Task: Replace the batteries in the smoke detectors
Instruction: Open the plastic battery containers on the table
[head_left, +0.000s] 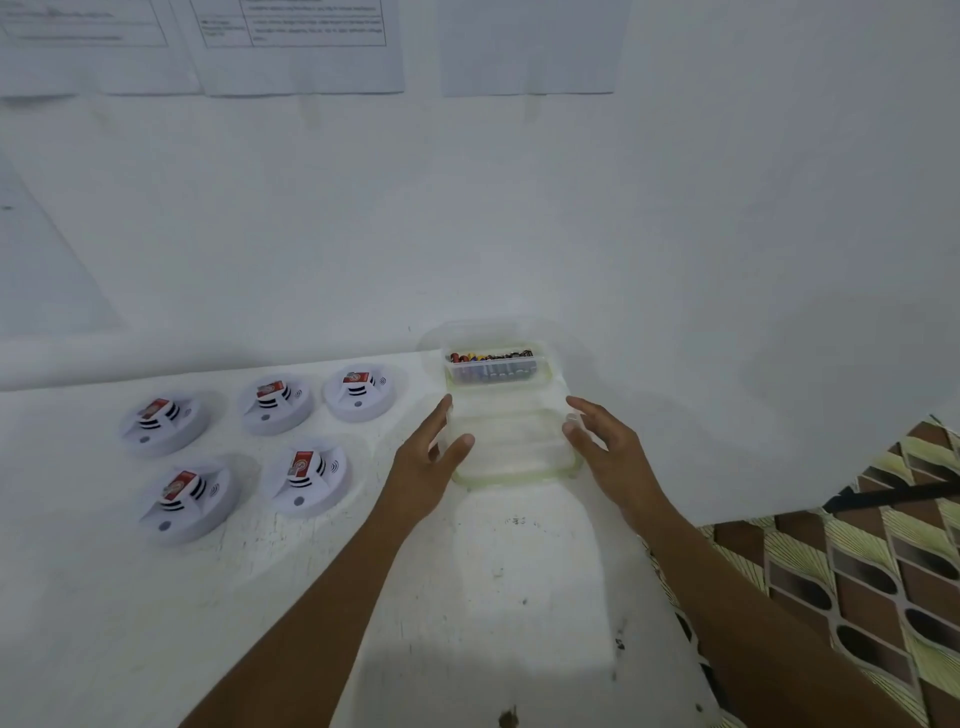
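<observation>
White wall (675, 208) across the upper half, with printed sheets (301, 47) stuck along its top. Below it a scuffed white tabletop (493, 597), far edge meeting the wall. Patterned brown-and-yellow floor (857, 571) past the tabletop's right edge.

Near the far edge, right of middle, a clear green-rimmed lid (514, 452) lying flat between both hands. Left hand (426, 457) at its left side, fingers fairly straight along the edge, thumb laid over the rim. Right hand (608, 447) at its right side, fingers loosely spread, tips touching the rim. Neither hand wrapped round it.

Just behind the lid, against the wall, a clear container (493, 376) holding loose batteries (488, 357).

Toward the tabletop's left edge, well apart from the hands, five white round smoke detectors (275, 402): three in a back row, two in front, each with a red battery (304, 462) on top.
</observation>
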